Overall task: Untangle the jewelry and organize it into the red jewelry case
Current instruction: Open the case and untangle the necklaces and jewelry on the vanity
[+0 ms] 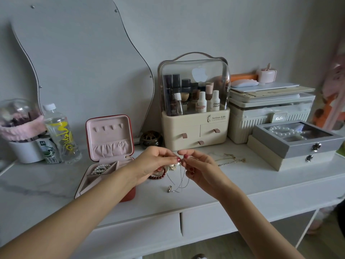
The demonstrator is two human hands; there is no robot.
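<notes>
Lying open, red jewelry case point(128, 196); pearl bracelet point(100, 168) in rear compartment

Bare desk point(233, 184) lay open toward the front edge on the right. The open red jewelry case point(110, 146) blocked the left, the cream cosmetic organizer point(194, 131) the back, stacked grey boxes point(296, 146) the right.

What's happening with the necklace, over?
Both hands pinching the thin necklace, lifted, still tangled. Red case open, pearls inside. Nothing blocking.
</notes>
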